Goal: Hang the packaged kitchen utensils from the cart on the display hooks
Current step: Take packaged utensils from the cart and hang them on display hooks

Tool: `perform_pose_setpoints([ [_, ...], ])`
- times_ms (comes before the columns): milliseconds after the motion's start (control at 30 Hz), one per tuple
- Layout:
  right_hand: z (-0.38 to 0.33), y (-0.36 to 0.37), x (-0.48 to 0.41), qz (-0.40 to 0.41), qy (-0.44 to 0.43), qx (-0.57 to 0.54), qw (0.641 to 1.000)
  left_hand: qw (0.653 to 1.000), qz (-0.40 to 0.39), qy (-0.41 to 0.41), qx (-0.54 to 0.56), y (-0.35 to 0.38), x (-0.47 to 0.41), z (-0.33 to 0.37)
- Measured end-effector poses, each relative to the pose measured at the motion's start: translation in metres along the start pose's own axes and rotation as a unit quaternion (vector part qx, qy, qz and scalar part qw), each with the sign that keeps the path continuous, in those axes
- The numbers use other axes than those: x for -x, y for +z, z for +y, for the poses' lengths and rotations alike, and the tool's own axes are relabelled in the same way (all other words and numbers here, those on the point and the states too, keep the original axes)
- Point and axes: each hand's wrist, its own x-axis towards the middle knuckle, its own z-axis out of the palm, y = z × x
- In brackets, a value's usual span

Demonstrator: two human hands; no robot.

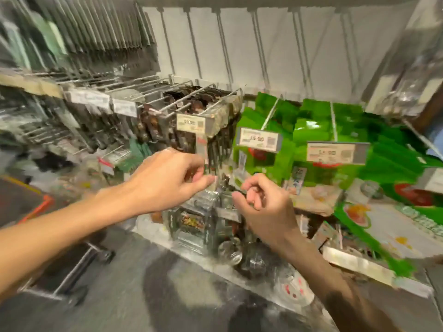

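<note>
Pinching the top of the packaged utensil (205, 202) with my left hand (165, 180), thumb against fingers, I hold it just below the display hook (182, 104) and its price tag (191, 122). Its long axis hangs roughly upright, top end toward the hook, up and away from me. My right hand (263, 204) is just beside it with fingers curled; blur hides whether they grip anything.

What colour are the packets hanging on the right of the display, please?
The packets are bright green, clearest in the head view.
</note>
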Motion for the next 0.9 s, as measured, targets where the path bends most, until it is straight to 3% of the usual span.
perform_pose_setpoints([
  [133,-0.037,0.136,0.045,-0.156,0.002,-0.013,0.988,0.992,-0.057,-0.102,-0.036,0.006,0.127,-0.096],
  [233,-0.074,0.235,0.078,-0.257,0.011,-0.062,0.964,0.978,-0.075,-0.194,0.006,0.011,0.222,-0.166],
  [400,-0.137,0.37,0.113,-0.367,0.015,-0.095,0.925,0.933,-0.029,-0.351,0.068,0.009,0.344,-0.267],
  [700,-0.205,0.559,0.102,-0.453,0.018,-0.106,0.885,0.824,0.086,-0.54,0.15,0.015,0.421,-0.433],
  [900,-0.213,0.709,0.067,-0.474,0.077,-0.114,0.87,0.799,0.091,-0.559,0.204,0.038,0.432,-0.555],
])
